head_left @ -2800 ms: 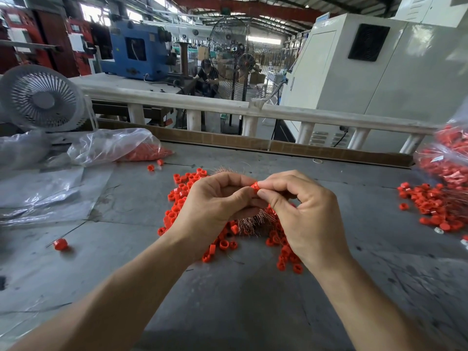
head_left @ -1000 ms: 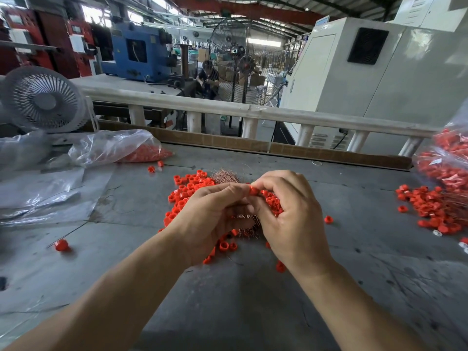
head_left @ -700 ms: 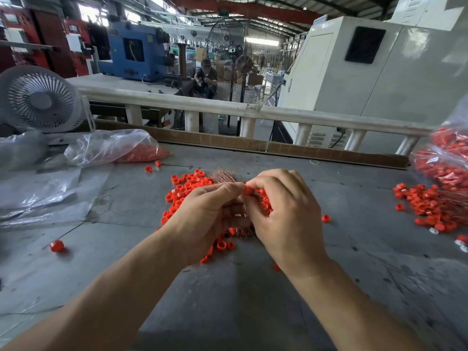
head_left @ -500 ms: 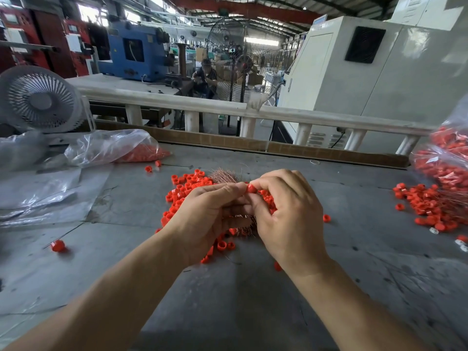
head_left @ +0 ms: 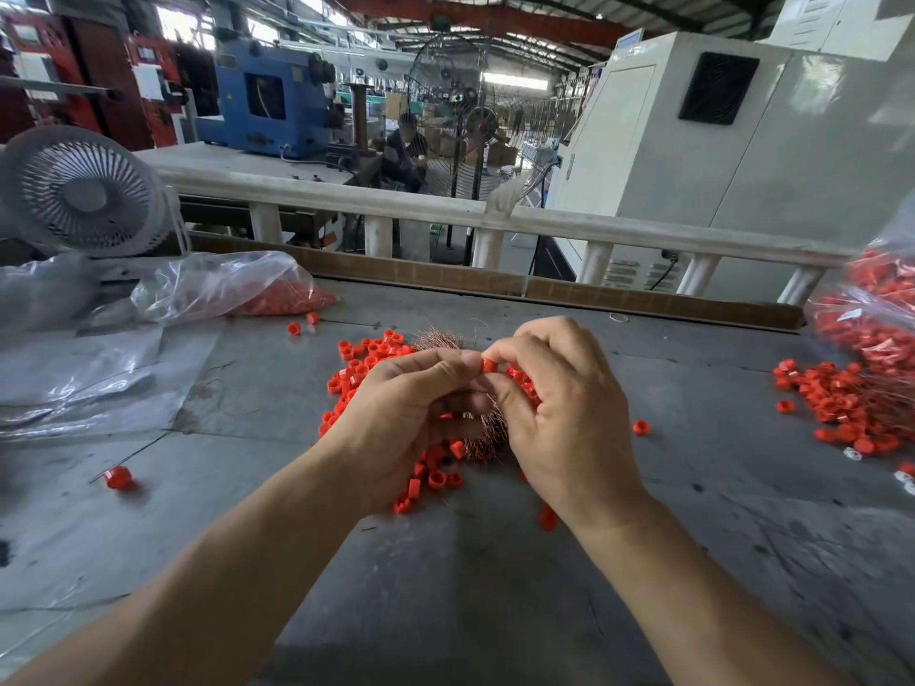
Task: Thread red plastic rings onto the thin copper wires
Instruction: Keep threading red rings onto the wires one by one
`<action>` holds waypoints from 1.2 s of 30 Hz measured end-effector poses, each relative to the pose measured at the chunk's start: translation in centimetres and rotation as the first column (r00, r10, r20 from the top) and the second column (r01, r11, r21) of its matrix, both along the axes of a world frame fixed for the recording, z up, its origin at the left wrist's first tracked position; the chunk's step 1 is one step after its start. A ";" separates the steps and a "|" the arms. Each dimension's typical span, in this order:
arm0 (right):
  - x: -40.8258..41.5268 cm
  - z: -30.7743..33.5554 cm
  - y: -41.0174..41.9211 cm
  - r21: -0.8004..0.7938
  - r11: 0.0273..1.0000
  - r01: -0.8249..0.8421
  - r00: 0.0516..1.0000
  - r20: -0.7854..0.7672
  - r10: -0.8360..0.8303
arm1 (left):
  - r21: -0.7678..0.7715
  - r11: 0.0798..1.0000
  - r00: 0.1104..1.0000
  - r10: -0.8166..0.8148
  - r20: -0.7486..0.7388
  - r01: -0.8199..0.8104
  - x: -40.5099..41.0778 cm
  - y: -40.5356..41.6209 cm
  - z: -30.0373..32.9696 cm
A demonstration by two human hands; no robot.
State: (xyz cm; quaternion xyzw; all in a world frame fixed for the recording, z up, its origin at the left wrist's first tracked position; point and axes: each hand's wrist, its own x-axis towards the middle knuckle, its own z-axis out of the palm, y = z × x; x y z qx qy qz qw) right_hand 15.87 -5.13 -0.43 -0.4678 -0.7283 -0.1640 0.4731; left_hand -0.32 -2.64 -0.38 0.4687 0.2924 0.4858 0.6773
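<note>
A small red plastic ring (head_left: 489, 365) is pinched between the thumb and fingertips of my right hand (head_left: 559, 413). My left hand (head_left: 411, 413) meets it at the fingertips, its fingers curled as if pinching a thin wire that is too fine to see. Under both hands lies a bundle of thin copper wires (head_left: 482, 440), with more of it showing behind them. A heap of loose red rings (head_left: 364, 363) surrounds the bundle on the grey table (head_left: 495, 586).
A clear plastic bag with red rings (head_left: 237, 294) lies at the left, by a small white fan (head_left: 81, 190). Another bag and pile of threaded rings (head_left: 851, 403) sit at the right. Single rings lie at the left (head_left: 119, 477) and right (head_left: 641, 428).
Both hands dropped lower over the pile after the oldest frame. A single ring now lies to the right of my right hand. In the last second the hands barely move.
</note>
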 end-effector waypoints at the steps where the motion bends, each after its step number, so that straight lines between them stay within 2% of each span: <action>1: 0.0 0.1 -0.1 -0.010 1.000 -0.001 1.000 -0.014 0.001 | 0.014 1.000 1.000 0.001 0.002 -0.001 0.0 0.0 0.0; 7: 0.1 0.5 -0.6 0.098 0.995 0.020 1.000 -0.002 -0.020 | 0.077 0.997 0.999 -0.010 0.033 0.008 -0.1 -0.1 0.3; 12: -0.1 0.6 -0.9 0.128 0.987 -0.094 0.995 -0.021 0.097 | 0.056 0.998 0.999 0.031 0.021 -0.032 0.1 -0.4 0.6; 20: -0.5 0.2 -0.9 0.001 0.973 -0.229 0.967 -0.116 0.227 | 0.084 0.996 0.999 0.031 0.022 -0.033 -0.2 -0.2 0.7; 26: -0.3 -0.2 -0.8 -0.185 0.931 -0.316 0.936 -0.218 0.275 | 0.103 0.989 0.993 0.111 -0.039 -0.106 -0.4 -0.2 0.5; 31: -0.3 -0.4 -0.7 -0.239 0.932 -0.273 0.948 -0.231 0.219 | 0.148 0.970 0.966 0.214 -0.143 -0.193 -0.3 -0.2 0.3; 36: -0.1 -0.2 -0.7 -0.273 0.938 -0.214 0.972 -0.156 0.176 | 0.223 0.950 0.919 0.278 -0.280 -0.220 -0.4 0.5 0.1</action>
